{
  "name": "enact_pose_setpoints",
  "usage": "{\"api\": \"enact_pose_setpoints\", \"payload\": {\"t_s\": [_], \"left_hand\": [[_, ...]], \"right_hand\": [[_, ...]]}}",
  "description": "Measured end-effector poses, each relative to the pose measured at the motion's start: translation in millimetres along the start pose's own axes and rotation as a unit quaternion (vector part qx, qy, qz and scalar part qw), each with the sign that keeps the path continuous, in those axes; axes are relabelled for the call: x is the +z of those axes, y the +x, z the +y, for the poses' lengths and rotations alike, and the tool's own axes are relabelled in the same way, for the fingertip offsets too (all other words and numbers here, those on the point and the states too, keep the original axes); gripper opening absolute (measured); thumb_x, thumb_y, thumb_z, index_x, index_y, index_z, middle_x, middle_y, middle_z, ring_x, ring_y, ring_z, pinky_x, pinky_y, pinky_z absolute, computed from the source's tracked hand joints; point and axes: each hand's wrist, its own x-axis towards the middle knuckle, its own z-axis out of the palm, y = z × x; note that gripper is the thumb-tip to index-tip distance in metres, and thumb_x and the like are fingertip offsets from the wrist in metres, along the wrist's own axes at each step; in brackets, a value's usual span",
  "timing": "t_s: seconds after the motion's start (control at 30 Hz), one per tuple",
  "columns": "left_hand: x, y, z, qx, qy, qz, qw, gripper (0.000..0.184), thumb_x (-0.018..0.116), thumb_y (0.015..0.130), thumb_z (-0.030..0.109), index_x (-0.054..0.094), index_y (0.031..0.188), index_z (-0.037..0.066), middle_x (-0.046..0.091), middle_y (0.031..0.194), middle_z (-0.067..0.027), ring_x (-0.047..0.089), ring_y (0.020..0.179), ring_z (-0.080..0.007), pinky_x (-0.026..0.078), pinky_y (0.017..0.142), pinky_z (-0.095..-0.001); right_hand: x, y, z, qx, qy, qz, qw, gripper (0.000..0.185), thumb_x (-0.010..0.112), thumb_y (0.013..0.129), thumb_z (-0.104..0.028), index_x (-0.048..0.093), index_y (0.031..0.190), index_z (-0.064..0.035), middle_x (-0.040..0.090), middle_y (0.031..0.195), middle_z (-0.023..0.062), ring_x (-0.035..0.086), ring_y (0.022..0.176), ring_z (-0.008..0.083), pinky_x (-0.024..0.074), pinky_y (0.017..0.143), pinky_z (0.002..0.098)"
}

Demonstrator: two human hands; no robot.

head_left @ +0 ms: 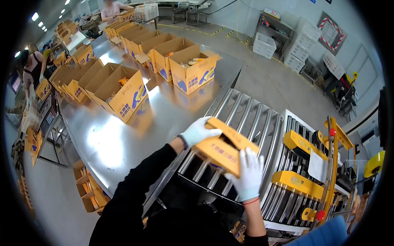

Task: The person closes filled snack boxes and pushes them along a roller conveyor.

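1. The left grip (199,132), a hand in a white knit glove, is closed on the upper left corner of a yellow-brown printed cardboard carton (217,156).
2. The right grip (248,170), also white-gloved, clasps the carton's opposite end, fingers spread along it.
3. Between the two grips, the carton is tilted, its top flaps folded partway in with a dark gap between them. It is slightly blurred, and I cannot tell whether its underside touches the rollers.
4. Beneath both grips runs a grey metal roller conveyor (251,117).
5. Right of the right grip stands a white-framed sealing machine with metal rollers and two long yellow side guides (297,184); the conveyor leads up to it, and the guides flank the passage. A white paper sheet (317,165) hangs beside the upper guide.
6. Left of the left grip spreads a shiny stainless-steel bench (164,123).
7. Beyond the left grip, a row of open cardboard boxes (193,74) with packets inside lines the bench's far side; farther left stands a second box row (119,96).
8. Below and left of the left grip, more open boxes (88,188) sit beside the bench.
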Motion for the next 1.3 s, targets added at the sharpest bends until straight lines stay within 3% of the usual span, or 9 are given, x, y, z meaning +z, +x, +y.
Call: {"api": "enact_pose_setpoints", "payload": {"t_s": [0.2, 0.37, 0.57, 0.67, 0.73, 0.93, 1.0, 1.07, 1.3], "left_hand": [[163.9, 63.6, -43.5, 0.159, 0.141, 0.135, 0.968, 0.072, 0.087, 0.080, 0.028, 0.050, 0.132, -0.005, 0.063, 0.123, -0.0206, 0.063, 0.115, -0.0296, 0.052, 0.099, -0.0409], [142.5, 35.9, -42.9, -0.044, 0.060, -0.270, 0.960, 0.072, 0.068, 0.097, 0.049, 0.047, 0.148, 0.001, 0.067, 0.118, -0.0170, 0.065, 0.112, -0.0295, 0.050, 0.100, -0.0388], [-116.3, -26.3, 31.3, 0.216, 0.402, 0.271, 0.848, 0.046, 0.069, 0.086, 0.023, 0.059, 0.124, -0.001, 0.064, 0.111, -0.0216, 0.062, 0.104, -0.0390, 0.051, 0.091, -0.0454], [-245.1, -87.1, 75.8, 0.104, 0.713, 0.449, 0.528, 0.034, 0.069, 0.084, 0.019, 0.060, 0.113, 0.004, 0.071, 0.107, -0.0201, 0.068, 0.102, -0.0346, 0.052, 0.085, -0.0481], [-294.1, -112.7, 57.0, -0.160, 0.697, 0.375, 0.589, 0.032, 0.066, 0.087, 0.025, 0.064, 0.112, 0.005, 0.074, 0.098, -0.0184, 0.073, 0.092, -0.0340, 0.055, 0.083, -0.0493], [-184.1, -81.8, 71.2, -0.036, 0.665, 0.134, 0.734, 0.045, 0.060, 0.097, 0.041, 0.073, 0.093, -0.002, 0.076, 0.092, -0.0212, 0.073, 0.087, -0.0366, 0.057, 0.081, -0.0470], [-144.3, -98.5, 87.9, 0.046, 0.088, 0.061, 0.993, 0.036, 0.063, 0.101, 0.029, 0.069, 0.118, -0.002, 0.075, 0.107, -0.0113, 0.070, 0.101, -0.0243, 0.053, 0.092, -0.0351], [-133.4, -101.5, 78.3, 0.198, 0.446, 0.261, 0.833, 0.039, 0.061, 0.104, 0.028, 0.064, 0.129, -0.001, 0.069, 0.124, -0.0145, 0.066, 0.114, -0.0232, 0.050, 0.100, -0.0343], [-27.3, -72.7, 41.1, 0.206, 0.484, -0.195, 0.828, 0.041, 0.059, 0.103, 0.041, 0.071, 0.117, 0.005, 0.067, 0.124, -0.0160, 0.061, 0.117, -0.0371, 0.049, 0.101, -0.0429]], "right_hand": [[7.8, 44.9, 84.9, 0.109, -0.065, 0.031, 0.991, 0.116, 0.093, 0.062, -0.036, 0.034, 0.155, 0.0018, 0.040, 0.159, 0.0182, 0.035, 0.149, 0.0352, 0.0185, 0.127, 0.0508], [8.1, 35.9, 137.5, 0.117, -0.106, 0.035, 0.987, 0.084, 0.070, 0.087, -0.032, 0.034, 0.155, 0.0015, 0.038, 0.160, 0.0191, 0.033, 0.151, 0.0346, 0.0184, 0.127, 0.0476], [15.4, 4.5, 190.1, 0.164, -0.136, 0.074, 0.974, 0.069, 0.061, 0.091, -0.015, 0.038, 0.155, -0.0025, 0.041, 0.159, 0.0170, 0.034, 0.150, 0.0345, 0.0207, 0.127, 0.0474], [10.0, 4.9, 185.3, 0.174, -0.146, 0.091, 0.970, 0.059, 0.060, 0.087, -0.006, 0.051, 0.145, -0.0036, 0.049, 0.154, 0.0162, 0.035, 0.149, 0.0343, 0.0211, 0.127, 0.0479], [6.5, 8.0, 169.8, 0.155, -0.180, 0.030, 0.971, 0.046, 0.062, 0.083, 0.001, 0.062, 0.129, -0.0037, 0.058, 0.142, 0.0155, 0.044, 0.143, 0.0348, 0.0246, 0.125, 0.0482], [36.6, 36.2, 17.2, -0.130, 0.176, -0.056, 0.974, 0.055, 0.071, 0.083, -0.016, 0.056, 0.132, 0.0027, 0.055, 0.140, 0.0222, 0.048, 0.136, 0.0407, 0.0371, 0.117, 0.0476], [16.1, 34.1, -12.3, -0.182, 0.187, -0.019, 0.965, 0.077, 0.079, 0.081, -0.032, 0.049, 0.144, 0.0027, 0.052, 0.145, 0.0221, 0.045, 0.139, 0.0411, 0.0333, 0.119, 0.0505], [-18.6, 32.0, -32.1, -0.166, 0.208, 0.012, 0.964, 0.089, 0.082, 0.077, -0.043, 0.047, 0.145, 0.0029, 0.050, 0.148, 0.0221, 0.042, 0.141, 0.0430, 0.0288, 0.121, 0.0536], [32.7, 8.8, 33.9, -0.218, 0.256, -0.108, 0.936, 0.064, 0.080, 0.078, -0.036, 0.064, 0.133, -0.0067, 0.059, 0.143, 0.0156, 0.049, 0.139, 0.0313, 0.0266, 0.122, 0.0523]]}}
